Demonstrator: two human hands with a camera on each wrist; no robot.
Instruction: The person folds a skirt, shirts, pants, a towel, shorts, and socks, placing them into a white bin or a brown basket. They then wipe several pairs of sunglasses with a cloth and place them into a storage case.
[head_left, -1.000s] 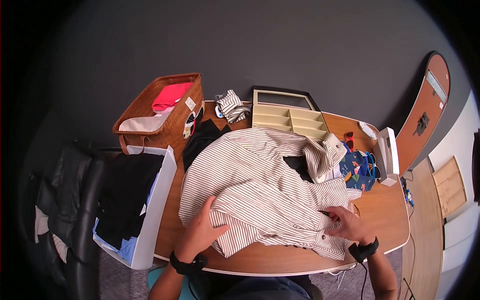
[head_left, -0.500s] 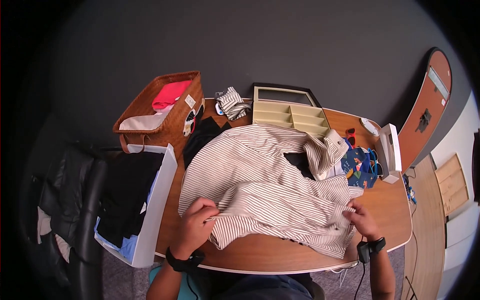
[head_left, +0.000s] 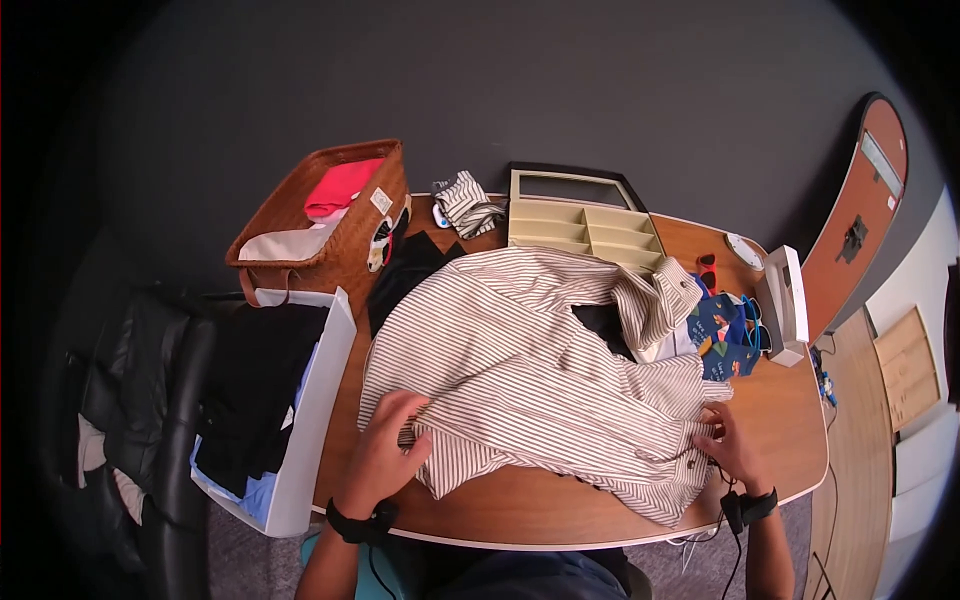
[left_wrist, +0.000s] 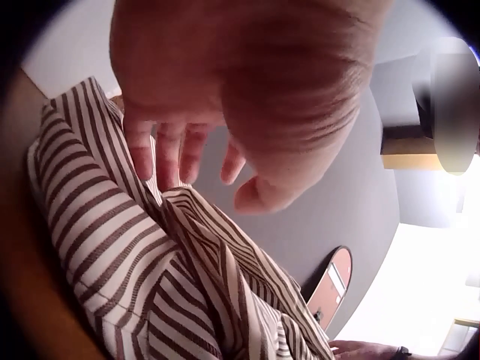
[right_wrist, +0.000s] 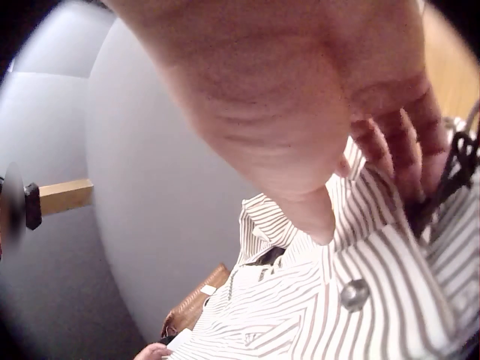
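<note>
A white shirt with brown stripes [head_left: 520, 370] lies spread and rumpled across the table. My left hand [head_left: 390, 450] is at its left front edge, thumb held apart from the fingers. In the left wrist view the fingertips [left_wrist: 169, 176] rest along a fold of the striped cloth. My right hand [head_left: 735, 447] is at the shirt's right edge, thumb and fingers spread around the cloth there. A dark round button [right_wrist: 355, 295] shows below the right thumb in the right wrist view. Part of the right fingers is hidden behind the fabric.
A wicker basket [head_left: 350, 240] with red and white cloth stands back left, above a white box [head_left: 320, 420] of dark clothes. Behind the shirt is a cream compartment case [head_left: 545, 225]. Patterned socks [head_left: 725, 350], red sunglasses [head_left: 708, 272] and a white box [head_left: 785, 300] are at right.
Both hands took hold of the shirt's front edge and drew it outward, flattening the folds. Now the left fingers have loosened, and the right hand's grip has eased.
</note>
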